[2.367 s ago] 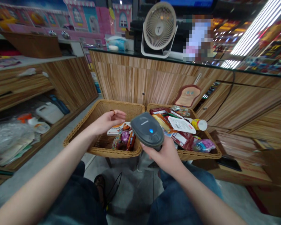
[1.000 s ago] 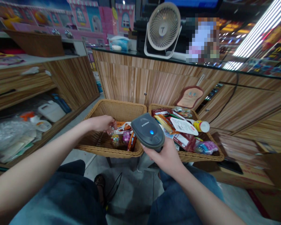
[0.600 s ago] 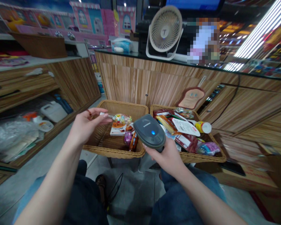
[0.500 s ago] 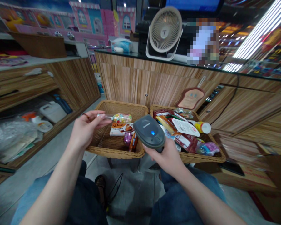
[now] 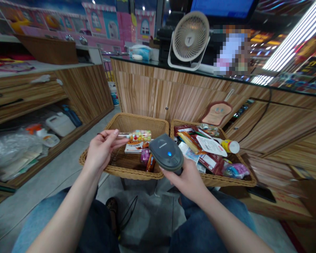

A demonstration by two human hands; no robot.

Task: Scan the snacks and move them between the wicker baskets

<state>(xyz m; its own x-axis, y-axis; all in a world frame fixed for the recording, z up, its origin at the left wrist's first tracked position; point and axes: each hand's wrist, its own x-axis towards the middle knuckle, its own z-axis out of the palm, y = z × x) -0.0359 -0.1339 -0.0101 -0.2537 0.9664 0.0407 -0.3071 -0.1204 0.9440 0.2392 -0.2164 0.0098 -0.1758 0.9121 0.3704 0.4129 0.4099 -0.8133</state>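
Note:
Pinched in my left hand (image 5: 102, 147) is a clear tube of colourful candy (image 5: 140, 135), lying sideways above the left wicker basket (image 5: 137, 174). My right hand (image 5: 191, 179) grips a dark grey barcode scanner (image 5: 166, 151) with a blue light lit; its head faces the tube, a small gap between them. Inside the left basket are a white chocolate box (image 5: 133, 147), a purple-wrapped round sweet (image 5: 145, 157) and a brown-orange packet (image 5: 151, 163). Packed with snacks, the right wicker basket (image 5: 233, 182) holds a white card-backed pack (image 5: 212, 145) and a yellow canister (image 5: 230, 146).
Behind the baskets rises a wood-panelled counter (image 5: 142, 91), topped by a fan (image 5: 191, 37). A toast-shaped plush (image 5: 216, 113) hangs on its front. At left, a low shelf holds a white jug (image 5: 61, 123) and plastic bags. Cardboard boxes (image 5: 279, 207) stand at right.
The candy tube has turned slightly, and its candies show more plainly beside the scanner. Both hands keep their holds. The whole view has shifted a little.

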